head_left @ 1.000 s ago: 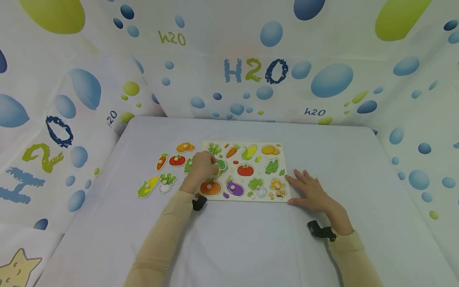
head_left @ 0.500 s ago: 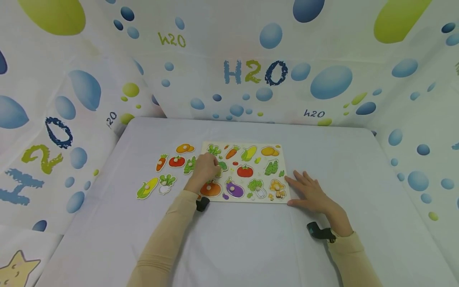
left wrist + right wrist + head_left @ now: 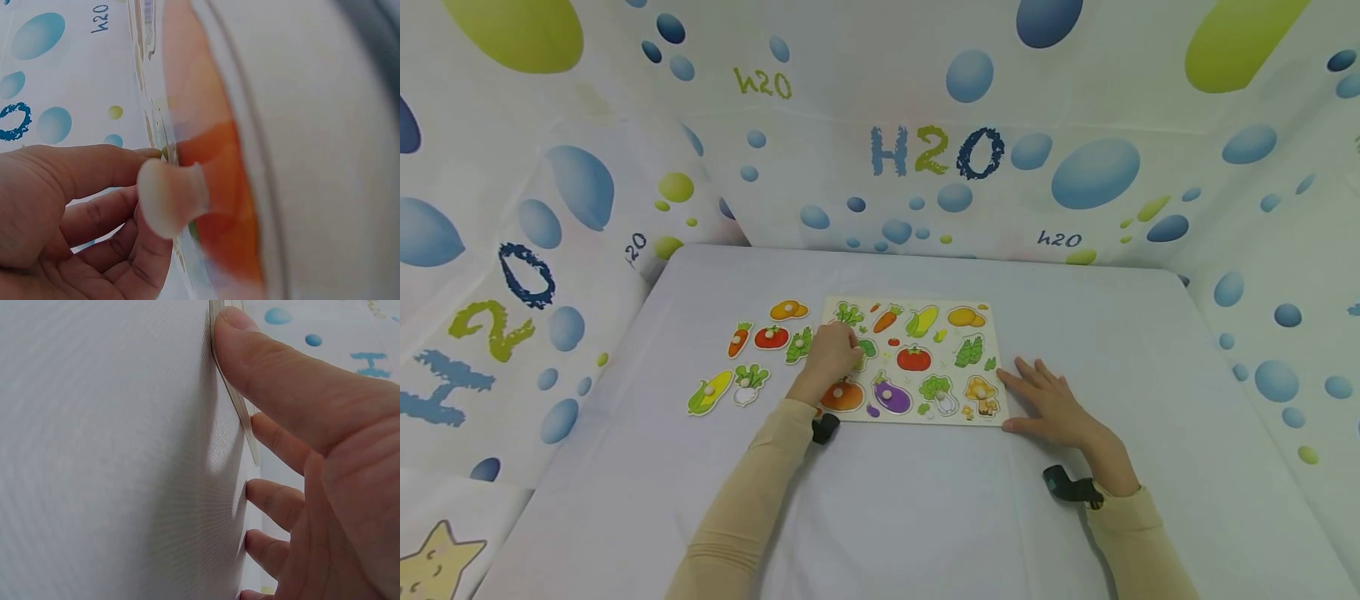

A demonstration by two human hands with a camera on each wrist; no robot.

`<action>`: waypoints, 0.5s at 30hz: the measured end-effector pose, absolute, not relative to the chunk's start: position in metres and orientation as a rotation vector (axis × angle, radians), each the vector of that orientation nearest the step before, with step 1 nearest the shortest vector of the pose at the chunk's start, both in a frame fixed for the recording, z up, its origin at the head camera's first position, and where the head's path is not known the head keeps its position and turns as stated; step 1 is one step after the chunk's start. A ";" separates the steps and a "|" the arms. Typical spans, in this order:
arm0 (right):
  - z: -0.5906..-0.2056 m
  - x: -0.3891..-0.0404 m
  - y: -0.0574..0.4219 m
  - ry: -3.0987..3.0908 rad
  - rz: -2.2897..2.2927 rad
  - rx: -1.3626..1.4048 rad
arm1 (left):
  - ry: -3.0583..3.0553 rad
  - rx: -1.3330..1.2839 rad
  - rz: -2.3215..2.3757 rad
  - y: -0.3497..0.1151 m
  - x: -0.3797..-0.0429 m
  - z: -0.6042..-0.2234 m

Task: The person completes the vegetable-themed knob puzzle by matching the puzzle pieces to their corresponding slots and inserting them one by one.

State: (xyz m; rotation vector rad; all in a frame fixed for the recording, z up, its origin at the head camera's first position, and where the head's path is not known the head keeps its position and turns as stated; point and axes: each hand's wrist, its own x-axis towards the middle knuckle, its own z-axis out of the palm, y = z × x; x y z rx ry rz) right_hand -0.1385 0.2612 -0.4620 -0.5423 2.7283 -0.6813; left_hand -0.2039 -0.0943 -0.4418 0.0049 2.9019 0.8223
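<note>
A flat vegetable puzzle board (image 3: 957,333) lies on the white table. Over its left side, my left hand (image 3: 829,360) pinches the broccoli puzzle piece (image 3: 868,347), which sits at its place on the board and is partly covered by the fingers. The left wrist view has the pumpkin piece's white knob (image 3: 169,199) in front of the fingertips, so the grip itself is hidden there. My right hand (image 3: 1047,406) is spread out flat on the right, thumb and index finger touching the board's edge (image 3: 234,394).
Left of the board lie loose pieces: potato (image 3: 788,310), carrot (image 3: 739,340), tomato (image 3: 771,337), a green leafy piece (image 3: 799,346), corn (image 3: 709,393) and a white radish (image 3: 749,385). Knobbed eggplant (image 3: 891,393) and pumpkin (image 3: 844,396) pieces sit in the board's front row.
My left hand has shifted slightly right and toward me, still at the broccoli piece. The right hand keeps its place at the board's edge.
</note>
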 end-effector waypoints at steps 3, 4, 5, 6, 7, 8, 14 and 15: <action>-0.462 -0.138 0.261 2.728 -0.682 -0.545 | 2.906 0.004 0.823 -0.094 -0.204 -0.443; -0.462 -0.138 0.261 2.728 -0.680 -0.547 | 2.909 0.004 0.823 -0.094 -0.203 -0.443; -0.462 -0.138 0.261 2.729 -0.679 -0.550 | 2.910 0.001 0.826 -0.094 -0.203 -0.444; -0.462 -0.138 0.261 2.729 -0.679 -0.552 | 2.910 0.001 0.827 -0.094 -0.203 -0.444; -0.462 -0.138 0.261 2.730 -0.680 -0.552 | 2.909 0.001 0.833 -0.094 -0.203 -0.445; -0.462 -0.138 0.261 2.730 -0.680 -0.553 | 2.907 0.002 0.836 -0.094 -0.202 -0.445; -0.464 -0.139 0.262 2.733 -0.671 -0.550 | 2.864 0.012 0.888 -0.098 -0.199 -0.444; -0.464 -0.139 0.262 2.732 -0.671 -0.551 | 2.853 0.010 0.894 -0.099 -0.198 -0.443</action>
